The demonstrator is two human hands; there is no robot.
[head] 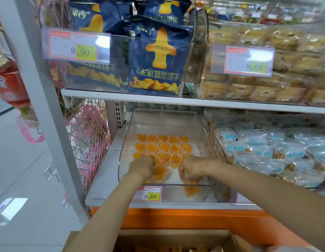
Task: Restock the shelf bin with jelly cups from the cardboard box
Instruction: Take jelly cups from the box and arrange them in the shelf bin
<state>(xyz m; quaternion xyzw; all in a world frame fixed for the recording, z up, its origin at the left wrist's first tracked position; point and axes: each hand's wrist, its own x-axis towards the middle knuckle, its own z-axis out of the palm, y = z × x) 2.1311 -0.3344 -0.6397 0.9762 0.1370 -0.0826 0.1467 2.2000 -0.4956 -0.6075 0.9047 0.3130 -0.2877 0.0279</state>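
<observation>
A clear plastic shelf bin (pixel 207 131) sits on the lower shelf, its floor partly covered by several orange heart-shaped jelly cups (pixel 163 147) laid in rows. Both my hands are inside the bin at its front. My left hand (pixel 142 168) has its fingers curled down onto jelly cups (pixel 160 172) near the front. My right hand (pixel 190 168) is curled over the front right, with a jelly cup (pixel 190 190) just below it behind the bin's front wall. The cardboard box (pixel 174 233) stands open at the bottom edge, with more orange cups inside.
A price tag (pixel 149 193) reading 8.60 hangs on the bin front. Blue-white snack packs (pixel 267 150) fill the bin to the right. Above, blue biscuit bags (pixel 154 59) and wrapped pastries (pixel 267 84) occupy the upper shelf. A grey upright (pixel 40 99) and wire rack (pixel 89 142) stand left.
</observation>
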